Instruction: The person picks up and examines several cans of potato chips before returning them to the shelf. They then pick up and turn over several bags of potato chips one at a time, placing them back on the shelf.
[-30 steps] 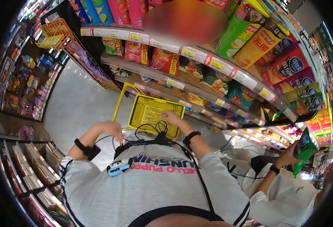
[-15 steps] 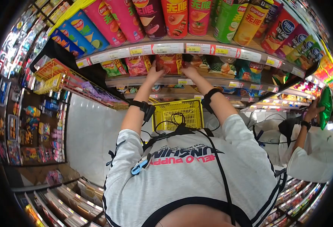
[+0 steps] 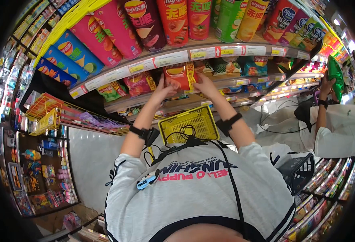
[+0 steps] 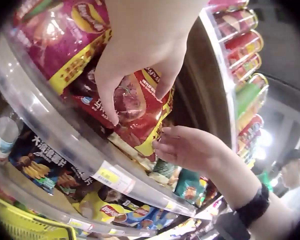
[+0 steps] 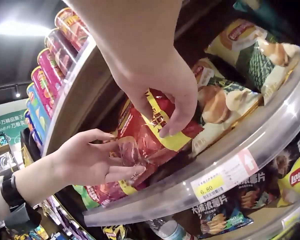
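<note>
- The red Lay's chip bag (image 3: 179, 76) is between the two hands, straight ahead of the person, at the front of a snack shelf, by its clear lip (image 5: 275, 142).
- Left hand (image 3: 163, 92): thumb and fingers curled about the bag's left side.
- Right hand (image 3: 205, 85): pinches the opposite edge, along the yellow strip (image 5: 162, 127).
- Both hands touch the bag, so neither is nearer; the strip runs down its right side, roughly across the line between the hands. Foreshortening hides which way the long axis truly runs.
- Just to its left sits a pink Lay's bag (image 3: 139, 84).
- The yellow shopping basket (image 3: 203, 121) is below the hands, toward the torso.
</note>
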A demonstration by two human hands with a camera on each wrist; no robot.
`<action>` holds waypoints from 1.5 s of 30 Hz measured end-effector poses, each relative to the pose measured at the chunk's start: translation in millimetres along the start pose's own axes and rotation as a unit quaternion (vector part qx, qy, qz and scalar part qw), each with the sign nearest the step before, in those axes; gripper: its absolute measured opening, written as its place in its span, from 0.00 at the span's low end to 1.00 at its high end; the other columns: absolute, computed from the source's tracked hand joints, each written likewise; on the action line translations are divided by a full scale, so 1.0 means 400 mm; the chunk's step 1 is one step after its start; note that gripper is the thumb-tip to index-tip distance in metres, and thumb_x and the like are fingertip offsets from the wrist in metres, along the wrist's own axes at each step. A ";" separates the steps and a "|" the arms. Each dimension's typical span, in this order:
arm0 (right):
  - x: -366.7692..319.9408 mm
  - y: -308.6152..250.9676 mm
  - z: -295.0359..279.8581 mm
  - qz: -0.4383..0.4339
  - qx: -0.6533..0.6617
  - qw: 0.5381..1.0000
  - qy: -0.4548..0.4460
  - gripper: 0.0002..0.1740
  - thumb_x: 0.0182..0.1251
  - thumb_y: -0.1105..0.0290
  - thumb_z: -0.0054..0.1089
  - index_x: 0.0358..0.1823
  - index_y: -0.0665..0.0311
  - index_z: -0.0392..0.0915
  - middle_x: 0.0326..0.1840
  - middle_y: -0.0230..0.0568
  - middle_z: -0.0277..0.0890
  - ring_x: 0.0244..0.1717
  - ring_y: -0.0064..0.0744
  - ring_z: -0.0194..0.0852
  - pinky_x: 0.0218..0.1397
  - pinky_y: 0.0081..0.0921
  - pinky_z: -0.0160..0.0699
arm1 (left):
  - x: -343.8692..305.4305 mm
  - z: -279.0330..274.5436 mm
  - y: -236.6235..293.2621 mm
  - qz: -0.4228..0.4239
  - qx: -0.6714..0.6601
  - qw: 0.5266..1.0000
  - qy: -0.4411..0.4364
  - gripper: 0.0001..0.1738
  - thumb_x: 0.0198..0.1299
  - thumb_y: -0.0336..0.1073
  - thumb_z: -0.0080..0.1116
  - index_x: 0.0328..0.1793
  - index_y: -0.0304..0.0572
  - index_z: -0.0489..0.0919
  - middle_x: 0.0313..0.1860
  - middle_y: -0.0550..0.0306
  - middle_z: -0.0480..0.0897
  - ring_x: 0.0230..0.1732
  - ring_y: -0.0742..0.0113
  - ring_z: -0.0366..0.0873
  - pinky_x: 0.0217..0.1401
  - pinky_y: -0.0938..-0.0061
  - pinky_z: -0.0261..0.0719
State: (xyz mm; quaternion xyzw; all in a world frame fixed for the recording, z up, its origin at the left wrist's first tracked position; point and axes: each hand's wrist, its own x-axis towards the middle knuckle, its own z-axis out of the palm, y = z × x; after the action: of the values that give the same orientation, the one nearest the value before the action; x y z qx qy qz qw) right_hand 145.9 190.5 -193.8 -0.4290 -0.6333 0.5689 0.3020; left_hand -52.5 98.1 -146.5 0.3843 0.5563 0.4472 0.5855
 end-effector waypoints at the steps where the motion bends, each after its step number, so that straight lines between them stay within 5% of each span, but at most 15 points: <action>1: -0.061 -0.014 -0.007 0.005 0.041 0.999 -0.001 0.29 0.53 0.73 0.58 0.57 0.73 0.60 0.36 0.44 0.76 0.27 0.28 0.78 0.28 0.24 0.75 | -0.027 0.008 -0.006 0.014 0.017 0.999 -0.031 0.53 0.54 0.36 0.55 0.72 0.45 0.26 0.54 0.44 0.69 0.45 0.61 0.76 0.46 0.72 0.74; 9: -0.355 0.021 -0.039 0.072 0.076 0.991 -0.079 0.32 0.58 0.72 0.56 0.63 0.72 0.55 0.54 0.46 0.68 0.35 0.23 0.75 0.38 0.20 0.73 | -0.177 0.098 -0.092 -0.016 0.058 0.990 -0.124 0.50 0.60 0.32 0.50 0.71 0.49 0.22 0.59 0.45 0.64 0.47 0.66 0.72 0.44 0.73 0.74; 16: -0.413 -0.024 -0.001 0.098 0.009 0.994 -0.048 0.34 0.60 0.69 0.55 0.65 0.71 0.52 0.55 0.44 0.68 0.36 0.24 0.75 0.38 0.20 0.74 | -0.210 0.082 -0.123 0.033 0.081 0.983 -0.161 0.51 0.58 0.29 0.52 0.71 0.50 0.22 0.62 0.48 0.60 0.51 0.65 0.69 0.44 0.74 0.75; 23: -0.174 0.111 0.038 0.043 0.060 0.997 0.034 0.20 0.61 0.67 0.55 0.51 0.70 0.65 0.34 0.40 0.74 0.19 0.25 0.75 0.19 0.18 0.73 | -0.100 -0.024 -0.151 0.091 0.090 0.989 -0.079 0.53 0.57 0.41 0.56 0.71 0.49 0.24 0.54 0.45 0.69 0.39 0.64 0.76 0.37 0.73 0.75; 27: 0.013 0.088 0.064 0.003 0.077 0.996 0.033 0.18 0.61 0.67 0.54 0.49 0.70 0.67 0.25 0.39 0.74 0.18 0.25 0.74 0.19 0.19 0.72 | -0.075 -0.041 -0.030 0.064 -0.016 0.998 -0.025 0.54 0.54 0.46 0.57 0.71 0.51 0.27 0.54 0.42 0.70 0.44 0.57 0.78 0.45 0.70 0.74; 30: 0.109 0.072 0.100 -0.043 0.027 0.998 0.036 0.18 0.61 0.66 0.54 0.48 0.69 0.68 0.24 0.40 0.76 0.18 0.25 0.75 0.19 0.21 0.72 | -0.039 -0.073 -0.027 0.048 -0.066 0.996 0.029 0.48 0.56 0.42 0.55 0.72 0.49 0.34 0.60 0.46 0.66 0.49 0.60 0.76 0.53 0.72 0.70; 31: 0.152 0.102 0.105 -0.039 -0.045 0.998 0.034 0.19 0.58 0.66 0.55 0.48 0.69 0.68 0.29 0.46 0.77 0.22 0.35 0.77 0.23 0.28 0.74 | -0.031 -0.093 -0.061 0.090 -0.059 0.993 0.037 0.44 0.56 0.40 0.54 0.72 0.48 0.39 0.61 0.48 0.65 0.52 0.61 0.74 0.54 0.72 0.69; 34: 0.239 0.224 0.116 -0.118 -0.285 0.941 0.137 0.18 0.59 0.68 0.54 0.49 0.67 0.66 0.30 0.44 0.77 0.24 0.35 0.76 0.24 0.27 0.75 | -0.012 -0.122 -0.114 0.199 -0.048 0.978 0.045 0.34 0.58 0.33 0.51 0.69 0.45 0.51 0.64 0.53 0.63 0.58 0.62 0.69 0.57 0.72 0.67; 39: 0.281 0.256 0.119 -0.137 -0.224 0.952 0.158 0.20 0.55 0.70 0.56 0.49 0.68 0.66 0.36 0.52 0.75 0.32 0.45 0.77 0.35 0.37 0.75 | -0.114 -0.224 -0.147 0.205 0.026 0.974 0.089 0.26 0.57 0.27 0.48 0.64 0.43 0.61 0.62 0.56 0.63 0.60 0.63 0.66 0.58 0.73 0.66; 42: 0.142 0.075 0.176 -0.145 -0.330 0.891 0.275 0.19 0.53 0.72 0.55 0.48 0.68 0.67 0.38 0.53 0.74 0.40 0.49 0.74 0.42 0.38 0.72 | -0.033 -0.374 -0.266 0.309 0.080 0.933 0.163 0.25 0.56 0.26 0.48 0.62 0.44 0.63 0.60 0.57 0.67 0.57 0.66 0.66 0.56 0.74 0.66; 43: 0.116 0.041 0.199 -0.183 -0.335 0.869 0.315 0.22 0.53 0.72 0.53 0.51 0.69 0.66 0.43 0.55 0.74 0.41 0.55 0.73 0.40 0.41 0.72 | -0.026 -0.399 -0.272 0.293 0.042 0.938 0.182 0.28 0.51 0.27 0.54 0.60 0.40 0.64 0.54 0.49 0.67 0.54 0.63 0.67 0.53 0.72 0.68; 45: 0.106 0.031 0.233 -0.290 -0.334 0.872 0.211 0.23 0.52 0.73 0.53 0.53 0.69 0.65 0.43 0.55 0.74 0.42 0.53 0.73 0.41 0.40 0.72 | -0.019 -0.425 -0.278 0.250 0.056 0.941 0.220 0.32 0.49 0.31 0.57 0.63 0.38 0.61 0.57 0.47 0.66 0.57 0.59 0.66 0.57 0.71 0.65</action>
State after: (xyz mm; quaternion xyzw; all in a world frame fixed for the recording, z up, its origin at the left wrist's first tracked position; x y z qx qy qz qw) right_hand 48.2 185.1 -226.3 -0.4112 -0.8029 0.1064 0.4184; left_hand -210.9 49.0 -264.3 0.4354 0.5817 0.6202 0.2957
